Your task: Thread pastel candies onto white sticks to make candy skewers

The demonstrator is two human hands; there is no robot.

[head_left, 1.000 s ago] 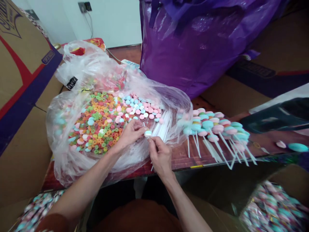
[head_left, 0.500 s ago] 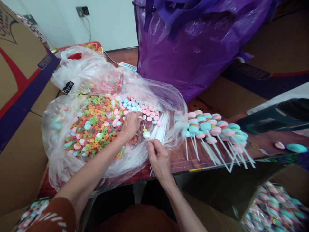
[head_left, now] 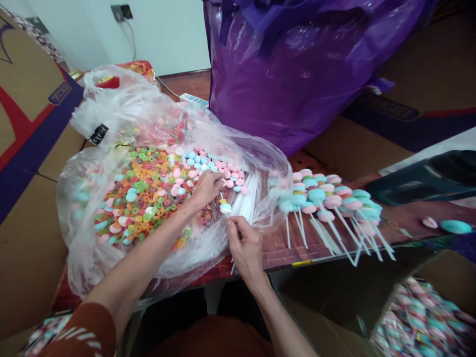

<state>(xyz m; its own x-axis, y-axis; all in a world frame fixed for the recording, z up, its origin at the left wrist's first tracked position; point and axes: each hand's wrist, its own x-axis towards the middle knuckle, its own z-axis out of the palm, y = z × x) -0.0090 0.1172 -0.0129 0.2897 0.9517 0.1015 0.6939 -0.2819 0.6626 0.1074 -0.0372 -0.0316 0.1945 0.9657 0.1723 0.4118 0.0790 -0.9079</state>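
Note:
My right hand [head_left: 246, 248] is closed in a pinch around a thin white stick. On that stick sit a pale blue and white candy [head_left: 225, 208] and a small yellow ring, with the bare tip above them. My left hand [head_left: 208, 188] has its fingertips together on a small pink candy [head_left: 223, 183], just above the stick's tip. Beneath both hands lies an open clear plastic bag [head_left: 84, 258]. Colourful ring candies [head_left: 148, 173] fill its left part. Round pink and blue candies [head_left: 201, 159] lie beyond my left hand, and loose white sticks [head_left: 248, 198] lie to the right.
Several candy skewers [head_left: 316, 196] lie piled on the table [head_left: 282, 255] at right, beside a dark bottle [head_left: 427, 176]. A purple bag [head_left: 290, 79] stands behind. Cardboard boxes [head_left: 26, 198] flank the table. Wrapped candies [head_left: 427, 317] fill a box at lower right.
My left hand has moved slightly right, its fingertips coming closer to the stick's tip. My right hand keeps the stick in nearly the same place. The view has shifted a little.

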